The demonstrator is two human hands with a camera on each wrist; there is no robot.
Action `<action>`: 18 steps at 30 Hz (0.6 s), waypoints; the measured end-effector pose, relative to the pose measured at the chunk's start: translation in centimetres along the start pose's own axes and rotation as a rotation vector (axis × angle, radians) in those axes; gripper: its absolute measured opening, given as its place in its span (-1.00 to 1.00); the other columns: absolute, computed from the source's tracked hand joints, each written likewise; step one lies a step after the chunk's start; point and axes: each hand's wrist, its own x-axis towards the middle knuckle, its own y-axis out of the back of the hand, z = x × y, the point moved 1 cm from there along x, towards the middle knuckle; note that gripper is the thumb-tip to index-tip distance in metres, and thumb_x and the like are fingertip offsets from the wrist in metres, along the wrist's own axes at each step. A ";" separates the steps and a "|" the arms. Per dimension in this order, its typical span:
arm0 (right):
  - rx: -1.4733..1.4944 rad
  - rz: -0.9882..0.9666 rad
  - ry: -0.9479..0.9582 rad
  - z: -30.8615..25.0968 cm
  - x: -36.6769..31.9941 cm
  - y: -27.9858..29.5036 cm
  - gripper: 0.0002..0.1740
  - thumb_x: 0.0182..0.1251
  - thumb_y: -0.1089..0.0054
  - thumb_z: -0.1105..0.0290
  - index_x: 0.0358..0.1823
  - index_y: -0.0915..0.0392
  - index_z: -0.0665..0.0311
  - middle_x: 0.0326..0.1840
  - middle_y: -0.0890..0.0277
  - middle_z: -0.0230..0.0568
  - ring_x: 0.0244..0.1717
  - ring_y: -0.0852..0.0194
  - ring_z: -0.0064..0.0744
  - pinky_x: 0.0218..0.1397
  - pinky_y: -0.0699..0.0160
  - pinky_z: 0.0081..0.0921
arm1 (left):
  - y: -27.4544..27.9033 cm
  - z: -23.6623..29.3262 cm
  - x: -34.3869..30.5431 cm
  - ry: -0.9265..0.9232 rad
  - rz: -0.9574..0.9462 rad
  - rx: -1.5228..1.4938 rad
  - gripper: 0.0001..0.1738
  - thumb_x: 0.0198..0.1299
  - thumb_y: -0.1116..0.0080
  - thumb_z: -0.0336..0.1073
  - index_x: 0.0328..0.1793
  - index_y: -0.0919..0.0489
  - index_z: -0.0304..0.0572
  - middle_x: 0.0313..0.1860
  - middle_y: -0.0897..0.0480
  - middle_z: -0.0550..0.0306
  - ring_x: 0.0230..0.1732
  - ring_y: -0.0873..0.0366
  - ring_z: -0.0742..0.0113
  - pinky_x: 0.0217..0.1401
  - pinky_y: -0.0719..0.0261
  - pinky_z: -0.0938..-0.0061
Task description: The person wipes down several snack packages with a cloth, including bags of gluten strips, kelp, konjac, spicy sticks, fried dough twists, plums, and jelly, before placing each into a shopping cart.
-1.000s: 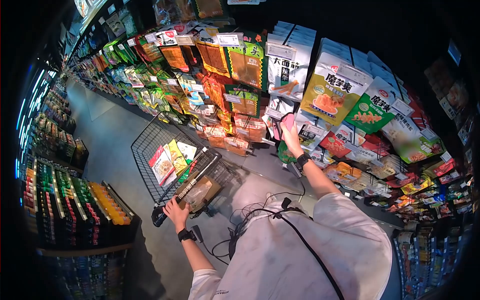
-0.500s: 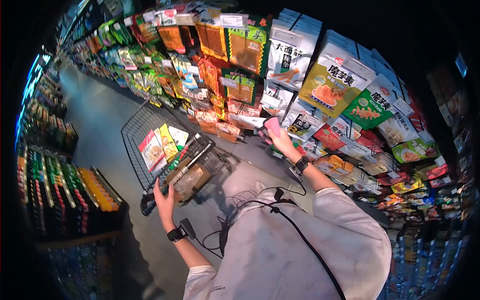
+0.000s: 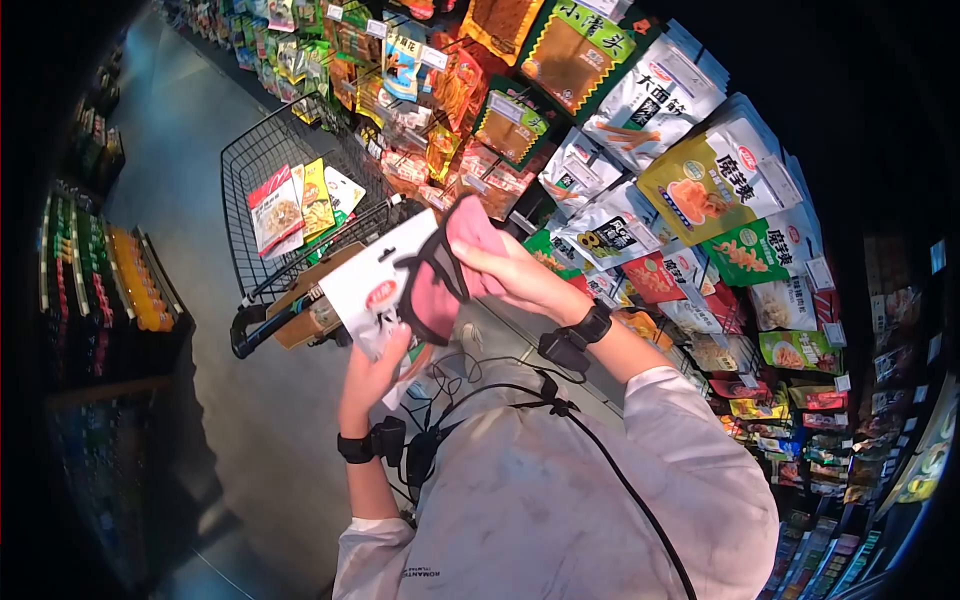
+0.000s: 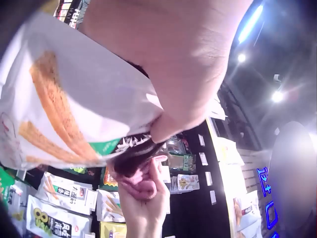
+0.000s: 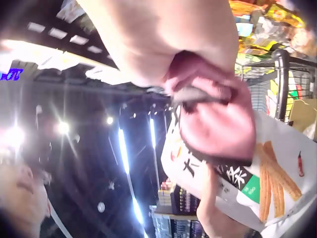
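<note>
My left hand grips a white snack bag in front of my body. In the left wrist view, orange-brown sticks are printed on the bag, and my thumb lies over its edge. My right hand holds a folded pink cloth piece with black trim and a dark strap. This pink piece overlaps the bag's face in the head view. Seen from the right wrist, the pink cloth hangs from the hand right at the bag, partly hiding its black lettering.
A black wire shopping cart stands ahead to the left, with several snack packs in it and a cardboard box near its handle. Hanging snack bags fill the rack on the right. Another goods display is at far left.
My left hand has left the cart handle and now grips the white bag. My right hand has drawn back from the rack toward my body, still holding the pink cloth piece.
</note>
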 end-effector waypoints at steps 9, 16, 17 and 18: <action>-1.152 -0.275 0.667 2.4 0.0 -9.0 -0.04 0.06 -0.32 0.46 0.59 -0.18 0.28 0.64 -0.08 0.12 0.69 0.09 0.14 0.70 0.11 -0.06 | 0.7 -2.2 -0.1 -0.285 0.300 -0.205 -0.42 0.35 -0.25 -0.42 0.46 -0.35 -0.34 0.21 -0.60 0.07 0.15 -0.56 0.42 0.26 -0.54 0.43; -0.963 0.120 0.684 1.9 4.5 -7.0 -0.30 0.50 0.00 0.13 0.54 -0.18 0.39 0.64 0.00 0.23 0.71 0.18 0.16 0.72 0.25 -0.06 | -1.7 3.7 0.0 -0.248 0.188 -0.101 -0.32 0.42 -0.14 -0.46 0.61 -0.18 -0.36 0.45 -0.43 0.01 0.46 -0.33 0.30 0.51 -0.29 0.37; -0.949 0.083 0.656 1.9 4.4 -7.1 -0.30 0.52 0.03 0.11 0.54 -0.17 0.40 0.64 0.00 0.23 0.71 0.19 0.16 0.72 0.25 -0.08 | -2.1 3.7 0.2 -0.281 0.210 -0.081 -0.33 0.42 -0.13 -0.45 0.60 -0.19 -0.37 0.45 -0.43 0.00 0.47 -0.33 0.29 0.51 -0.29 0.37; -0.936 0.049 0.631 1.3 4.1 -7.5 -0.30 0.55 0.06 0.09 0.54 -0.17 0.40 0.64 0.01 0.23 0.71 0.19 0.17 0.72 0.24 -0.09 | -2.4 3.9 0.5 -0.317 0.229 -0.061 -0.35 0.42 -0.12 -0.44 0.59 -0.20 -0.38 0.45 -0.43 -0.01 0.47 -0.33 0.28 0.51 -0.28 0.36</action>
